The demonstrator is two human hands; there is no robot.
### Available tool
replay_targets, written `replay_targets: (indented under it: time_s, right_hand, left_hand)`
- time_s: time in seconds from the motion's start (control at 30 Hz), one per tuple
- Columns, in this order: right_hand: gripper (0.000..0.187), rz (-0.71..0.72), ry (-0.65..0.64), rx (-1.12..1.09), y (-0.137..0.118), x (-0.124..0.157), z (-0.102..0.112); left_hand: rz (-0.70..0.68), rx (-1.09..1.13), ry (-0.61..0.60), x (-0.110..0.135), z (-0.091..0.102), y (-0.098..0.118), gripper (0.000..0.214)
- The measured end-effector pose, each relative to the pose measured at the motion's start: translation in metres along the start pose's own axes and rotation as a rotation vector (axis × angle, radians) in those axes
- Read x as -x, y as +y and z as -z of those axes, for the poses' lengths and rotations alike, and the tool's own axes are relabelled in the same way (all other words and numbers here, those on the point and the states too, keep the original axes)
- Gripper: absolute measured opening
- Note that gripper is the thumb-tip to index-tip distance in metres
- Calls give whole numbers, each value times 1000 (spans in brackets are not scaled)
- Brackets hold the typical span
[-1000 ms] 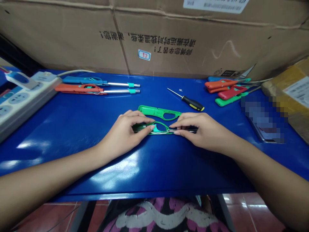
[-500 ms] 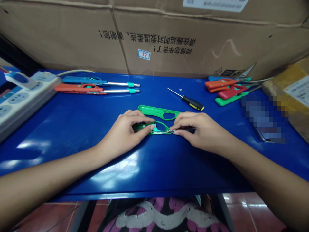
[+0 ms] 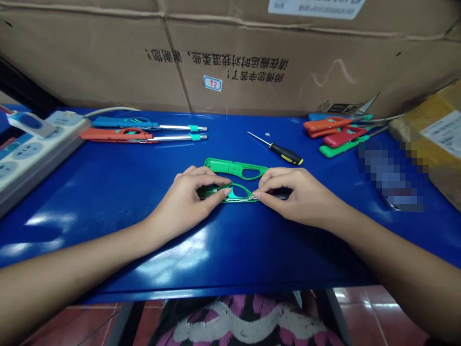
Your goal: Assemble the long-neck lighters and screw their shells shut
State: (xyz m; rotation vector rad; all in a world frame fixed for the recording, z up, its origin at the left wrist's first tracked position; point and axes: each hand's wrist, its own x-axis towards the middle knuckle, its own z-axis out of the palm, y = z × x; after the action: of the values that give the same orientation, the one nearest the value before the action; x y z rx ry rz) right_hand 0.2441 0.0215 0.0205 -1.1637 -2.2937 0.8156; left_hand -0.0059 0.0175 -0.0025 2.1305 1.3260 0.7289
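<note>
Between my hands lies an opened green lighter (image 3: 248, 198), a long-necked kind, with a teal trigger (image 3: 235, 193) and thin white wires (image 3: 239, 199) along its lower edge. My left hand (image 3: 196, 192) is closed around its handle end, thumb by the trigger. At the neck end my right hand (image 3: 293, 192) pinches, thumb and fingertips at the wires; the dark metal tube passes under the palm. Just beyond, the loose green half shell (image 3: 230, 167) rests with its hollow side up. A black and yellow screwdriver (image 3: 286, 153) lies farther back, two tiny screws (image 3: 267, 134) near its tip.
A blue lighter (image 3: 122, 123) and an orange lighter (image 3: 115, 135) lie at the back left beside a power strip (image 3: 43, 144). Several lighters, one of them red (image 3: 342, 138), are piled at the back right near a blurred phone (image 3: 389, 178). A large carton (image 3: 108, 57) stands behind.
My right thumb has moved slightly left and now covers more of the wires at the neck. My left hand keeps its grip. The whole view has shifted a little.
</note>
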Motion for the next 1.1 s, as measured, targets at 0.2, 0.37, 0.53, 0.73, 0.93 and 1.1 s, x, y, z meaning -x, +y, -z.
replay_targets:
  time_s: [0.2,0.37,0.53,0.73,0.93,1.1]
  right_hand:
    - [27,66,33,203,1,-1,-10]
    - [32,125,-21,353,2,-1,-7]
    - [29,154,-53,449,3,0,-1]
    - [28,335,21,603,-1,2,1]
    - [25,506,-18,713,-4,0,-2]
    - [21,572,-12,796,-4,-1,-3]
  left_hand:
    - [-40,3,7,2,-3,4,21]
    - [-243,-73,20,6,0,8,19]
    - [-506,-255,-23,8,7,6,16]
    - [-535,-272,26,6,5,3,11]
    - [-617,-354,16,3,6,2,14]
    - [-679,-432,28,2,6,2,17]
